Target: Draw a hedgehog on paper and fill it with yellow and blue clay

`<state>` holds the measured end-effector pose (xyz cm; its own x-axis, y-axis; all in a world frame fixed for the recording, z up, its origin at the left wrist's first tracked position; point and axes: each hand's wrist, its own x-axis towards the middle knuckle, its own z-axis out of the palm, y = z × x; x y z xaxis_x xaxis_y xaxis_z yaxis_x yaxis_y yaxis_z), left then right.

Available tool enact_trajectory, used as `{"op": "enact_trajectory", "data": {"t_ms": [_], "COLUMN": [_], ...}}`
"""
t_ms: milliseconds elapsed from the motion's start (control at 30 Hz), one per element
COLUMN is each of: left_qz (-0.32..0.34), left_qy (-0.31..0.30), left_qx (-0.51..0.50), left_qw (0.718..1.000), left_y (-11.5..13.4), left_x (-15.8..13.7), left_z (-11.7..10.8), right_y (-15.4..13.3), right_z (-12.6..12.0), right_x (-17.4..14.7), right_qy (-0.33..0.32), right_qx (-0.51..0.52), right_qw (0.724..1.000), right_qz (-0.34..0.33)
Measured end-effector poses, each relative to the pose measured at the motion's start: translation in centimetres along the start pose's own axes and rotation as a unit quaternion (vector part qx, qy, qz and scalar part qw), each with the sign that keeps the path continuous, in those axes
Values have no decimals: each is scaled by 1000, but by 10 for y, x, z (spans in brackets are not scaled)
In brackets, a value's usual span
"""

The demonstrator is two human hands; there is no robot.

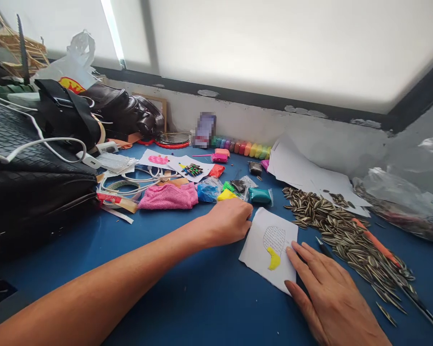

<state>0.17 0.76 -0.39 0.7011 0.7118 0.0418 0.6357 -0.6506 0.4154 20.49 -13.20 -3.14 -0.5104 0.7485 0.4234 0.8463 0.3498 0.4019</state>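
Observation:
A small white sheet of paper (254, 254) lies on the blue table, bearing a line drawing with a rounded patterned area. Flattened yellow clay (273, 259) covers a curved part just below that pattern. My right hand (324, 290) rests on the sheet's right edge, fingers stretched out and thumb apart. At the sheet's left edge my left hand (229, 222) is closed, its fingers curled under; whatever they may hold is hidden. Just beyond it are a yellow clay packet (226, 195), a blue packet (208, 190) and a teal packet (260, 196).
Striped sunflower seeds (328, 218) spread along the right, with an orange-handled tool (377, 242) and a pen (323, 247) among them. A pink cloth (169, 196), coiled cables and a black bag (32, 192) occupy the left. Paper sheets (306, 168) and colourful clay tubs (243, 147) sit behind.

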Motion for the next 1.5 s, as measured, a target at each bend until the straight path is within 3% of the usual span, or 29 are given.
{"op": "enact_trajectory", "data": {"t_ms": [433,867,1067,1267,1500], "left_qz": [-16,-38,-12,68,52], "left_qy": [-46,-72,-72,-70,-58], "left_qx": [-31,20,22,-26,-98], "left_qw": [998,996,997,995,992], "left_y": [13,23,17,18,10], "left_x": [-6,-11,-8,-7,-5], "left_z": [9,0,4,10,11], "right_y": [-3,2,12,24,37], "right_z": [-5,-9,-6,8,22], "right_x": [2,-2,0,-1,18], "right_qy": [2,-13,-3,-18,-89], "right_qx": [35,79,76,103,124], "right_qw": [999,994,992,987,983], "right_qz": [33,72,100,125,102]}}
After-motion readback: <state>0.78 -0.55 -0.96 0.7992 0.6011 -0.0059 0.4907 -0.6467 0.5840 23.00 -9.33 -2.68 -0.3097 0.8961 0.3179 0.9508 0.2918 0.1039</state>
